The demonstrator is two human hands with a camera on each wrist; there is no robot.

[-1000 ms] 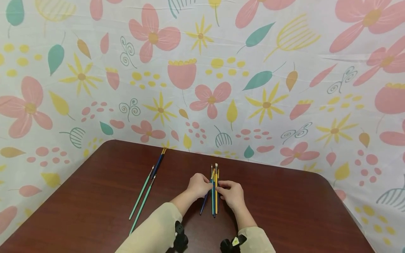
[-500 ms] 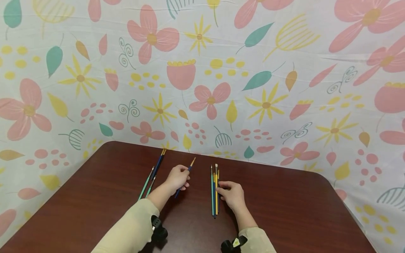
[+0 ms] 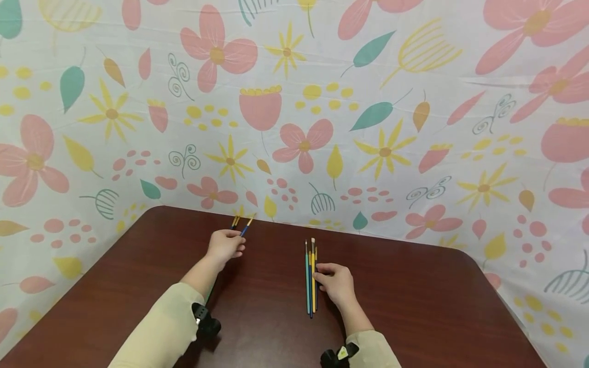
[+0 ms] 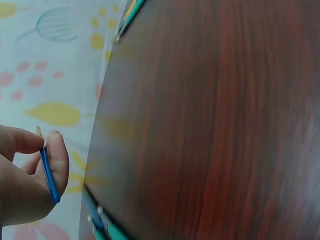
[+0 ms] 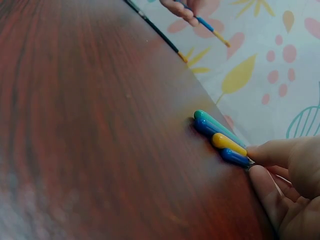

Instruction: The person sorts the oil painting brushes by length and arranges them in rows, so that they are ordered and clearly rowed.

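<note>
Two hands are at work on our dark red-brown table (image 3: 414, 306), seen from the head camera. Our left hand (image 3: 225, 245), at about 11 o'clock from the table's centre, has its fingers curled round a blue paintbrush (image 3: 246, 228), whose yellow tip points out toward 1 o'clock past the knuckles; the left wrist view shows the same blue handle (image 4: 49, 175) pinched between thumb and fingers, with the hand off the table's edge over the flowered cloth. Just beyond this hand, at 12 o'clock, the tips of other brushes (image 3: 235, 221) lie at the far edge of the table. Our right hand (image 3: 336, 283) rests on the table near its centre, fingers bent, with the fingertips touching the side of a bundle of brushes (image 3: 310, 278) that lies straight along the 12-to-6 line, directly at 9 o'clock from the hand. The right wrist view shows the rounded handle ends of this bundle (image 5: 220, 137), teal, blue, yellow and blue, side by side and touching, with thumb and forefinger pinching the nearest blue one. A flowered cloth (image 3: 294, 102) hangs behind the table.
</note>
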